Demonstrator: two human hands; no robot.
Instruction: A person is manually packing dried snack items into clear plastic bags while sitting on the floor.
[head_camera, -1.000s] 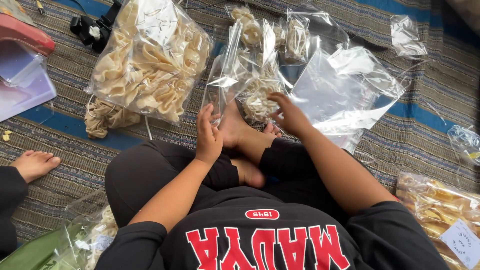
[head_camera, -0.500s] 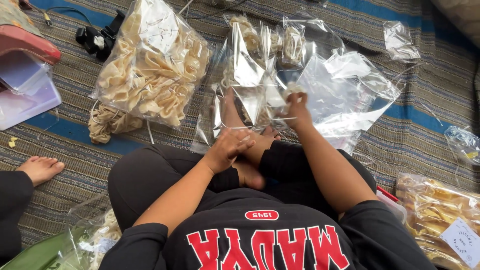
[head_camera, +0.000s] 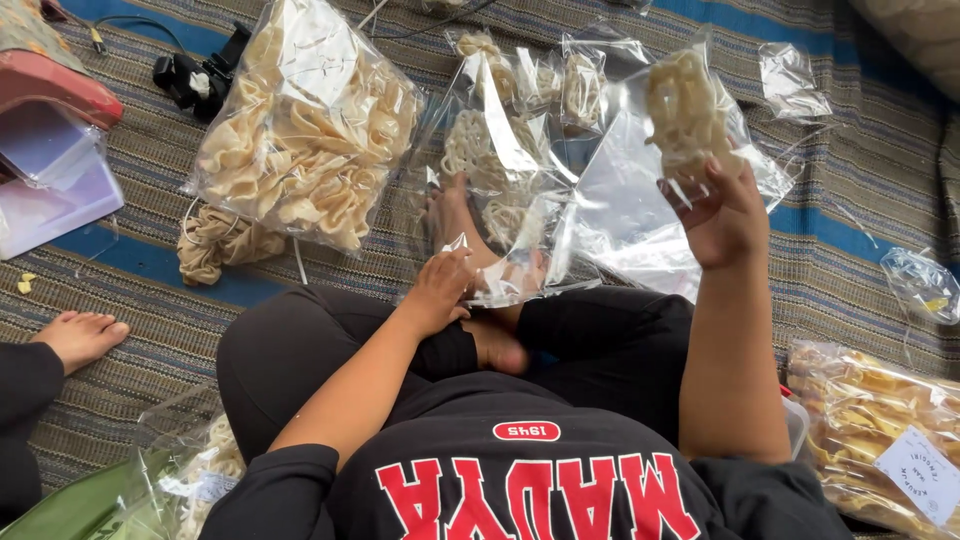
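left grip (head_camera: 440, 290) lowered and closed, right grip (head_camera: 725, 215) raised, clenched.

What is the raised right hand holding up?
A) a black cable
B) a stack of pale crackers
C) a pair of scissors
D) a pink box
B: the right hand grips a stack of pale, curly crackers, lifted above the clear bags on the striped mat.
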